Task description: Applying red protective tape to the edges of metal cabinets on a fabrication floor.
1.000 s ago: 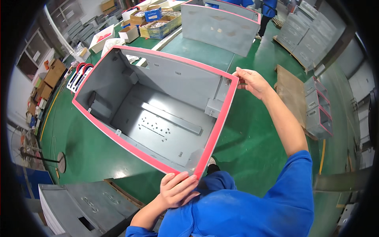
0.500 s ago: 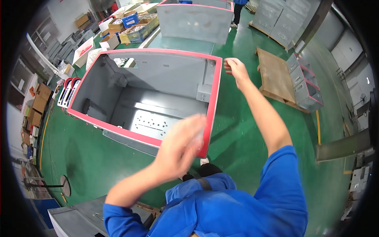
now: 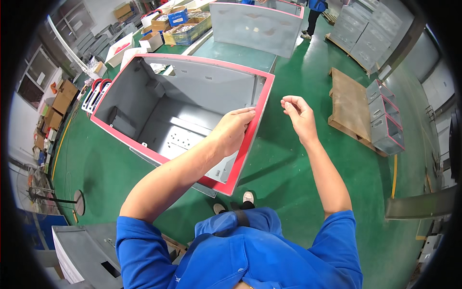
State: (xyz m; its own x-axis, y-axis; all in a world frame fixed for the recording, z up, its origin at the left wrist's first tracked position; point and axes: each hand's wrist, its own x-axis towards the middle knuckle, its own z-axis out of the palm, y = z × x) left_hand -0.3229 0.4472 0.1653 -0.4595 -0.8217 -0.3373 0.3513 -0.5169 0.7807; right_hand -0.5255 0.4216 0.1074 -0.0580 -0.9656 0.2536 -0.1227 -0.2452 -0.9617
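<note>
A large grey sheet-metal housing with a red rim point(image 3: 144, 154) stands open in front of me on the green floor. My left hand point(image 3: 233, 130) reaches across my body and rests on the red right-hand edge, fingers laid over the rim. My right hand point(image 3: 298, 113) hovers just to the right of that edge, apart from it, fingers loosely curled with nothing visible in them. Inside the housing are a perforated grey plate point(image 3: 185, 142) and small brackets.
A second grey red-rimmed housing point(image 3: 257, 24) stands behind the first. A wooden pallet point(image 3: 349, 103) and small grey cabinets point(image 3: 385, 120) lie right. Boxes of parts point(image 3: 180, 24) sit at the back, another grey panel point(image 3: 79, 250) lower left. Another person point(image 3: 315, 14) stands far back.
My left hand left the near corner of the rim, swung up and landed on the right edge. My right hand let go of that edge and pulled away to the right.
</note>
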